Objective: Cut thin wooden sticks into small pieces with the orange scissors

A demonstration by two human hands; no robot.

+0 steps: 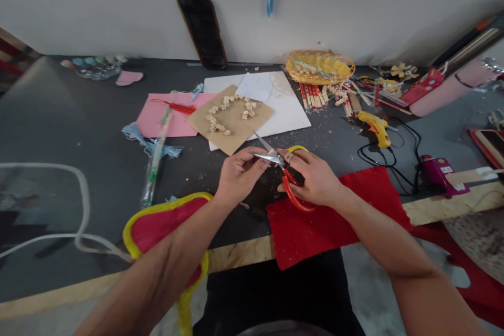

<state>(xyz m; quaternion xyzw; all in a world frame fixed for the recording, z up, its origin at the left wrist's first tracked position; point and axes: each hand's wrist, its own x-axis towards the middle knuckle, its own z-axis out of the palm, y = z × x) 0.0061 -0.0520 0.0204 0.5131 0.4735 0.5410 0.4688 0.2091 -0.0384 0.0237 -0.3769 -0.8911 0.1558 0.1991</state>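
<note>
My right hand [315, 176] grips a pair of scissors [291, 184] with one red and one yellow handle loop. The blades are spread and point up to the left. Close to them, my left hand [242, 170] is closed in a pinch. What it holds is mostly hidden; a small pale bit shows by the blades. Beyond the hands lies a square of brown card [236, 139], bearing a curved row of pale crinkled pieces [212, 121]. Under my right forearm spreads a red cloth [303, 236].
Behind the card are a white board [289, 121], pink paper [145, 118] and a yellow basket [291, 71]. A yellow glue gun [374, 123] with a black cord lies right. A phone [202, 31] leans on the wall. A pink-and-yellow pouch [165, 223] sits by my left arm.
</note>
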